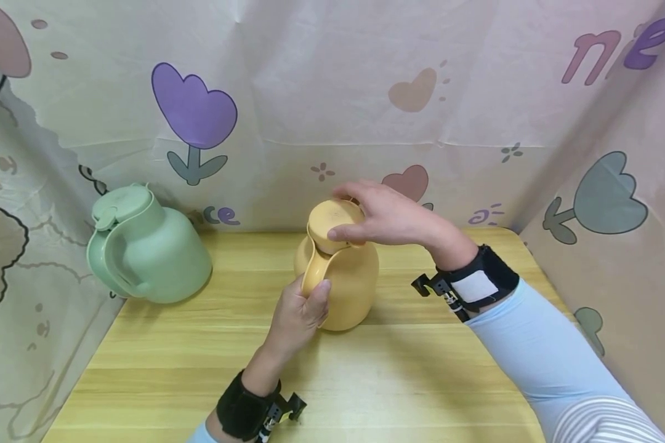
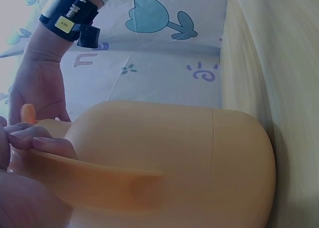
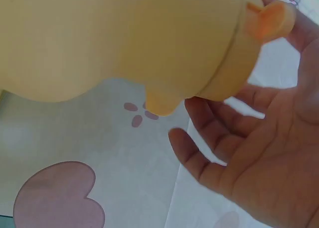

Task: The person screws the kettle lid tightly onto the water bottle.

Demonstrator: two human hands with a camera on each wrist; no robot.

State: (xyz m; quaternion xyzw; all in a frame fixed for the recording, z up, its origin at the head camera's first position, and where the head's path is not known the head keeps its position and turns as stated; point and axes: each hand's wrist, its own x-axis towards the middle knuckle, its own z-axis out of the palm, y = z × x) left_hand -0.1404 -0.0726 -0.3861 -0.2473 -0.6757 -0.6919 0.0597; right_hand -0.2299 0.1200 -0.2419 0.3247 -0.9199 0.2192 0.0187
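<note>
A yellow vacuum jug (image 1: 354, 292) stands upright on the wooden table. My left hand (image 1: 298, 317) grips its handle (image 1: 313, 271), thumb lying along the near side. In the left wrist view the handle (image 2: 99, 183) runs along the jug's side, with the fingers curled round its upper end. Over the top, my right hand (image 1: 390, 214) holds the round yellow lid (image 1: 332, 216) between thumb and fingers. The right wrist view has fingertips right at the lid's edge (image 3: 234, 76), near a small orange tab (image 3: 276, 23); two fingers lie below the rim.
A green jug (image 1: 161, 252) with a closed-looking lid stands at the back left of the table (image 1: 199, 363). Printed cloth (image 1: 310, 80) hangs behind the table and along both sides. Each wrist wears a black strap (image 1: 484, 280) with a small camera mount.
</note>
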